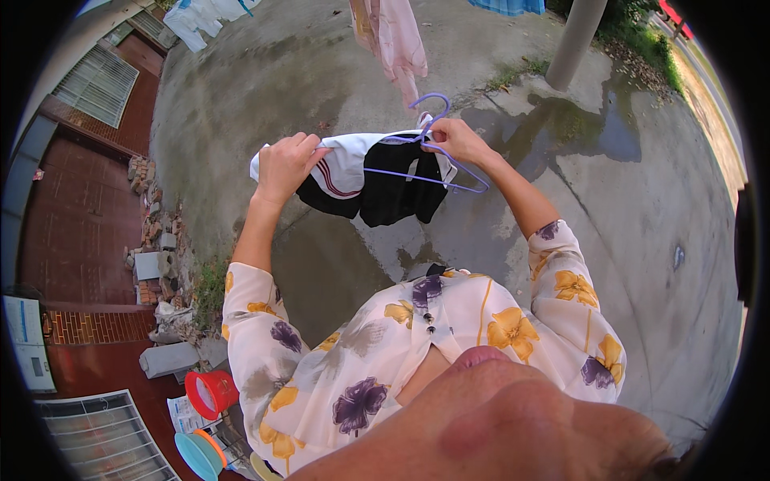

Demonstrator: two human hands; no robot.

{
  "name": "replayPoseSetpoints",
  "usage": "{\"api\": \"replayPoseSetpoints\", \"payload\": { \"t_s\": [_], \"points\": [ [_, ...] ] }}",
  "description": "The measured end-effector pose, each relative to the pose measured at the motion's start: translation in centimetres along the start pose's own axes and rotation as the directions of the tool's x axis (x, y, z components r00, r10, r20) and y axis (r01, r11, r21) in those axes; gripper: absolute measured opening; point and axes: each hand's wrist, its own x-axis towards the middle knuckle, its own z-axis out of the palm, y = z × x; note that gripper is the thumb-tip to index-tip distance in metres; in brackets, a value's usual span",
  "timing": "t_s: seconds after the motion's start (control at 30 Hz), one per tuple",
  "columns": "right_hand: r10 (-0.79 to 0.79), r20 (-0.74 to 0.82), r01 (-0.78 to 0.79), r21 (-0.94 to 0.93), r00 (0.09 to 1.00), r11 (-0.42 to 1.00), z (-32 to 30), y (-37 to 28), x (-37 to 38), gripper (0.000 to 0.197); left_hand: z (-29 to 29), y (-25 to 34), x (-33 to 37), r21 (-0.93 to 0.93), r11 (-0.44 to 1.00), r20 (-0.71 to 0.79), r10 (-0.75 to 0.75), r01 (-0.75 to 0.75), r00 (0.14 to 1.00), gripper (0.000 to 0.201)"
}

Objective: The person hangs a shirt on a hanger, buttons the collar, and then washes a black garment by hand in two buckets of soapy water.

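Note:
A black and white shirt or jacket (393, 188) with dark red stripes on one white panel is stretched between my two hands. My left hand (289, 164) is closed on its white upper edge, at the left end. A purple clothes hanger (473, 187) is partly inside the garment, its right end sticking out past the cloth and its hook pointing up. With fingers pinched at the hanger's neck, my right hand (455, 142) holds the hanger and perhaps some of the cloth there. The hanger's left part is hidden by the garment.
Beyond the hands hangs a pink garment (393, 40); white clothes (192, 22) and a blue cloth (509, 5) hang farther off. A grey post (576, 44) stands on wet concrete (593, 120). Bricks (152, 228), a red bucket (212, 393) and a teal basin (199, 454) are at left.

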Motion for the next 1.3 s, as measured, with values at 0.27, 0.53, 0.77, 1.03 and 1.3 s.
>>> {"api": "replayPoseSetpoints", "payload": {
  "t_s": [0.27, 0.53, 0.77, 1.03, 1.3],
  "points": [
    [0.026, -0.018, -0.022, 0.21, 1.0, 0.977, -0.2, 1.0, -0.4, 0.055, -0.1, 1.3, -0.4, -0.053, 0.994, -0.025, -0.101, 0.1, 0.995, 0.026],
    [0.153, 0.246, -0.225, 0.3, 0.957, 0.927, -1.2, 4.5, -2.4, 0.057, -0.3, 2.3, 0.4, -0.084, 0.99, -0.118, -0.126, 0.117, 0.985, 0.025],
    [0.106, 0.594, -0.318, 0.264, 0.797, 0.91, -2.5, 6.6, -3.0, 0.052, -1.1, 2.9, 1.3, -0.078, 0.989, -0.133, -0.134, 0.125, 0.982, 0.022],
    [-0.07, 0.491, -0.158, 0.407, 0.868, 0.899, -2.3, 10.0, -3.8, 0.066, -2.5, 4.1, 1.1, -0.045, 0.986, -0.159, -0.168, 0.162, 0.973, 0.021],
    [-0.012, 0.054, -0.022, 0.588, 0.998, 0.809, 2.5, 13.2, -2.0, 0.03, -2.0, 4.3, 1.5, -0.041, 0.958, -0.116, -0.287, 0.284, 0.951, 0.026]
  ]
}}
